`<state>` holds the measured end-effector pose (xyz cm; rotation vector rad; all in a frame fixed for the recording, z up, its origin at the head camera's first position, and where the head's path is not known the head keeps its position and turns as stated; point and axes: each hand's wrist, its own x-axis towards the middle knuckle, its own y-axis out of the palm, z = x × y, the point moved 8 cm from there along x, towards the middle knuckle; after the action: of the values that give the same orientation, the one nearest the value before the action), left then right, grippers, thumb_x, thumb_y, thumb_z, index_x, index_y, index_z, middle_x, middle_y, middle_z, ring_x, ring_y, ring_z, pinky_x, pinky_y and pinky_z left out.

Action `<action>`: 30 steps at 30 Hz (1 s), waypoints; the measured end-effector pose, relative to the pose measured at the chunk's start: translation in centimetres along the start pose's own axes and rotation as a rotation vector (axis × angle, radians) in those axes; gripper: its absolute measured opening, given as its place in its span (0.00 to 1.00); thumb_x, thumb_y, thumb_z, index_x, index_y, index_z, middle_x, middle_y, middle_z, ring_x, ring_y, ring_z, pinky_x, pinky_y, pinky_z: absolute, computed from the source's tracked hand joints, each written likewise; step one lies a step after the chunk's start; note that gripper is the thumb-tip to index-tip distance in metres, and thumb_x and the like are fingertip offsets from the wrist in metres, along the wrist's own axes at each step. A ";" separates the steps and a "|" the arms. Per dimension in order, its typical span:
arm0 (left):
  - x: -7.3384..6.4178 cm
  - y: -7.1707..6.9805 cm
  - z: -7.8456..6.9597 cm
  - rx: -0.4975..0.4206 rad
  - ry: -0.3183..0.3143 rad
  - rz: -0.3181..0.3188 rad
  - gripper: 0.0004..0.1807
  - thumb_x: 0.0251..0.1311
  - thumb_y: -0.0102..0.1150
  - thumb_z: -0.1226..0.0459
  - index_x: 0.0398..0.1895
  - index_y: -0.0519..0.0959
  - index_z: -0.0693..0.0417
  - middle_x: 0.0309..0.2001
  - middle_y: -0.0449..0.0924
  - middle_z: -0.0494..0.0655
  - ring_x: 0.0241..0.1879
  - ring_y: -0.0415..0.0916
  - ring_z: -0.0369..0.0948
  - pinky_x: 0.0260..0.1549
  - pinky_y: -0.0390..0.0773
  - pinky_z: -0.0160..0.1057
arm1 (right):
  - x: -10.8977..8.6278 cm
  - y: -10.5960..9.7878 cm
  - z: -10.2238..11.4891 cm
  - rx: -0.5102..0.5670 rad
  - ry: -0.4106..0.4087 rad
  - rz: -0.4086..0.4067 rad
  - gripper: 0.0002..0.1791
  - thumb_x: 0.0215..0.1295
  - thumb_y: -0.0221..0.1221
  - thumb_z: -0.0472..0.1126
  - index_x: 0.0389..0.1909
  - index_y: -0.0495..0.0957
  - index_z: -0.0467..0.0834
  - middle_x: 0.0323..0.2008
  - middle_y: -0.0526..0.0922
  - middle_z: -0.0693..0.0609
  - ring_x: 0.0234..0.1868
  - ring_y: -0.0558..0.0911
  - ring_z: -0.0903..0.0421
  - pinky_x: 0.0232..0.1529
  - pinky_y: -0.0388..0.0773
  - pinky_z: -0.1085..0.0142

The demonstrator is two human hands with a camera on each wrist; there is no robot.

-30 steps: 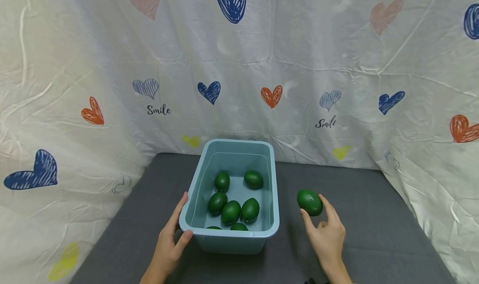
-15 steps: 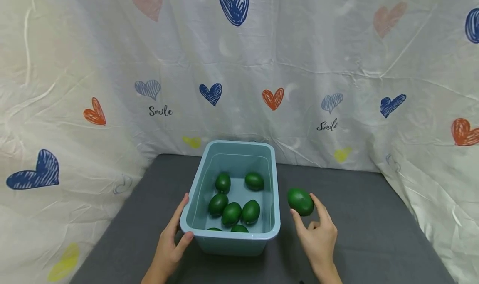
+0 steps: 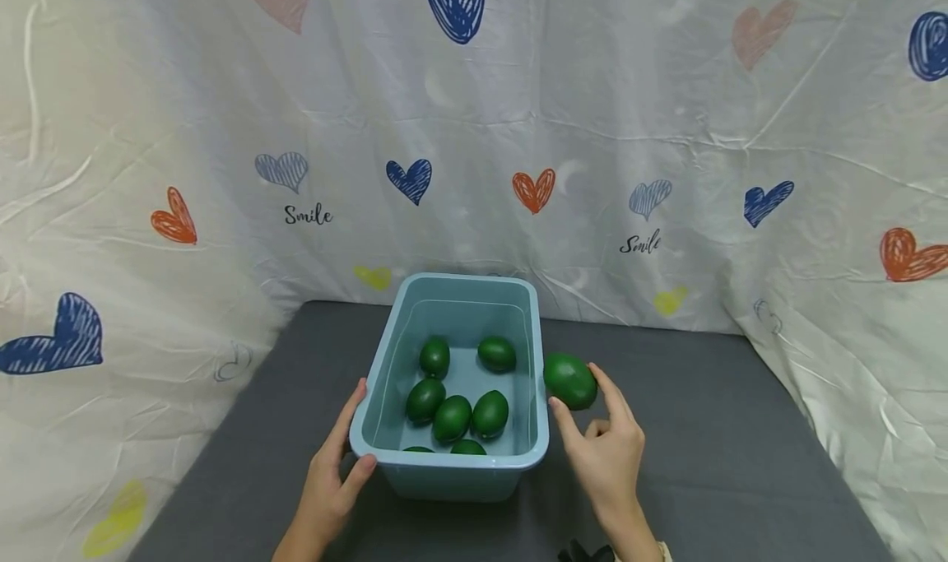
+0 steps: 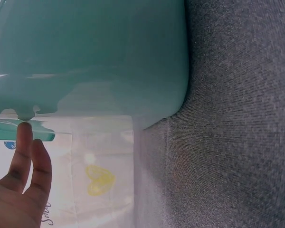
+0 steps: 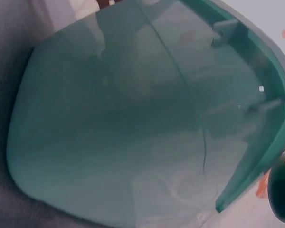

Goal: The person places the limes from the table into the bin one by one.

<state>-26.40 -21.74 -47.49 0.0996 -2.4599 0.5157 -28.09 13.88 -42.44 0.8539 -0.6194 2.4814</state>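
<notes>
In the head view a light blue plastic bin (image 3: 452, 484) stands on the table, with several dark green, egg-shaped fruits (image 3: 490, 414) on its floor. My left hand (image 3: 326, 480) grips its near left corner, the thumb on the front rim and the fingers along the left side. Fingertips (image 4: 24, 130) show just under the rim in the left wrist view. My right hand (image 3: 611, 455) pinches another green fruit (image 3: 570, 381) between thumb and fingers, close beside the bin's right rim. Part of that green fruit (image 5: 281, 192) enters the right wrist view at the right edge.
A dark grey cloth (image 3: 711, 430) covers the table. Behind and at both sides hangs a pale curtain (image 3: 474, 101) printed with hearts. Something small and black (image 3: 585, 552) shows at the bottom edge by the right wrist.
My right hand has carried its green fruit left, and a little upward in the head view, up to the bin's right rim. The left hand keeps its grip on the bin.
</notes>
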 end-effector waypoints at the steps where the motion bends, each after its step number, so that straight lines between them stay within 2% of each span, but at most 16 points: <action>1: 0.0 0.0 -0.1 -0.003 0.002 -0.001 0.44 0.67 0.55 0.73 0.87 0.54 0.49 0.84 0.57 0.51 0.77 0.60 0.29 0.61 0.66 0.21 | 0.0 0.1 0.2 0.005 -0.004 0.001 0.37 0.58 0.79 0.40 0.70 0.79 0.45 0.59 0.85 0.42 0.07 0.59 0.75 0.09 0.57 0.74; 9: -0.1 0.3 0.2 -0.003 -0.022 0.013 0.45 0.67 0.55 0.74 0.87 0.53 0.47 0.84 0.56 0.50 0.77 0.60 0.28 0.62 0.65 0.21 | -0.1 1.5 1.8 0.050 -0.019 0.048 0.37 0.57 0.79 0.40 0.69 0.79 0.46 0.61 0.85 0.44 0.08 0.59 0.76 0.09 0.58 0.74; 14: 0.0 0.2 -0.1 -0.011 0.000 -0.005 0.45 0.67 0.55 0.74 0.86 0.55 0.49 0.84 0.58 0.50 0.76 0.61 0.28 0.61 0.66 0.21 | -0.3 2.6 2.5 0.084 -0.023 0.096 0.37 0.59 0.79 0.41 0.70 0.79 0.47 0.61 0.85 0.44 0.08 0.59 0.75 0.09 0.59 0.74; 21: 0.0 0.4 -0.2 -0.023 0.021 -0.020 0.45 0.66 0.57 0.74 0.86 0.56 0.50 0.83 0.59 0.51 0.76 0.62 0.28 0.61 0.66 0.20 | -0.3 3.1 2.8 0.099 -0.012 0.108 0.36 0.58 0.79 0.42 0.69 0.80 0.48 0.61 0.85 0.46 0.08 0.57 0.75 0.10 0.58 0.74; 23: 0.0 0.4 -0.2 -0.025 0.019 -0.027 0.45 0.65 0.57 0.74 0.86 0.56 0.50 0.83 0.59 0.51 0.75 0.62 0.28 0.60 0.66 0.20 | -0.1 3.2 2.7 0.102 -0.001 0.119 0.36 0.58 0.79 0.43 0.69 0.80 0.47 0.60 0.85 0.46 0.08 0.57 0.75 0.09 0.58 0.74; 26: 0.0 0.4 -0.1 -0.023 0.007 -0.025 0.45 0.66 0.56 0.74 0.86 0.56 0.49 0.83 0.59 0.51 0.75 0.63 0.28 0.60 0.66 0.20 | 0.0 3.4 2.6 0.114 0.028 0.141 0.36 0.57 0.80 0.44 0.68 0.80 0.46 0.53 0.87 0.46 0.07 0.56 0.74 0.09 0.56 0.74; 30: 0.1 0.4 -0.2 -0.015 -0.014 -0.016 0.45 0.66 0.56 0.74 0.86 0.56 0.47 0.83 0.59 0.49 0.75 0.62 0.27 0.60 0.66 0.20 | 0.0 3.6 2.4 0.140 0.058 0.163 0.38 0.58 0.80 0.42 0.70 0.79 0.43 0.55 0.87 0.47 0.06 0.55 0.73 0.09 0.55 0.74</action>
<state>-26.40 -21.25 -47.43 0.1177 -2.4745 0.4913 -28.90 9.70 -41.73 0.8081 -0.5182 2.7134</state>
